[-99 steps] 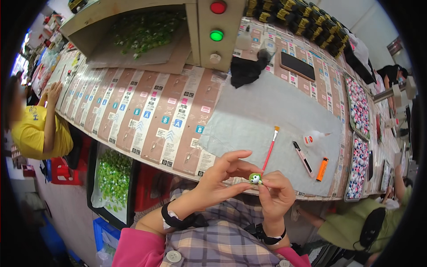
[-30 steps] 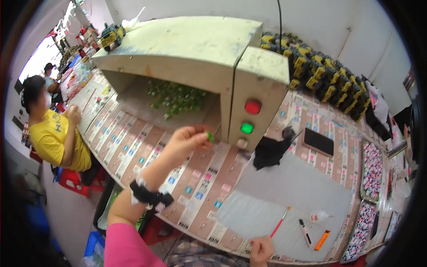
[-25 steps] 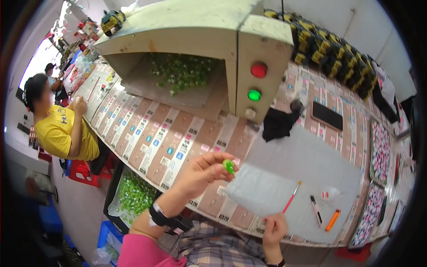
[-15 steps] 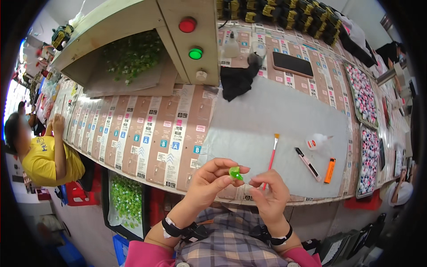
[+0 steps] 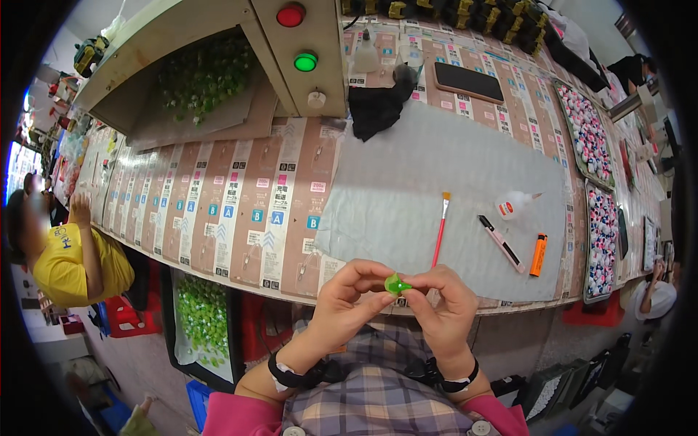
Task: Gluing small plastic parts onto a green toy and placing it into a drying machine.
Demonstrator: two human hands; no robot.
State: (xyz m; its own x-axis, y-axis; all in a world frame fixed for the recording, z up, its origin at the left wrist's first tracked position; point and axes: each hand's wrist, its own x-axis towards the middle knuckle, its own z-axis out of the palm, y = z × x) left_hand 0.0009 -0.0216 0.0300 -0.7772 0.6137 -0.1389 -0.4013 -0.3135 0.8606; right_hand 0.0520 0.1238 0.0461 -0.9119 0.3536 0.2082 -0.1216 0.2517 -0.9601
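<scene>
A small glossy green piece is pinched between my two hands, just above the table's near edge. My left hand grips it from the left with thumb and forefinger. From the right, the thumb and fingertips of my right hand close on it as well. Its exact kind is too small to make out. Beyond my hands, on a grey sheet, lie a red-handled flat paintbrush, a black and pink marker pen, an orange lighter and a small white squeeze bottle.
A machine housing with red and green buttons stands at the back left, green pieces inside. Below the table's left side sits a tray of green pieces. A black cloth and phone lie behind the sheet; trays of colourful pieces line the right.
My right hand has moved left and now touches the green piece, where before it was apart. The whole view has shifted slightly, with the table items appearing higher.
</scene>
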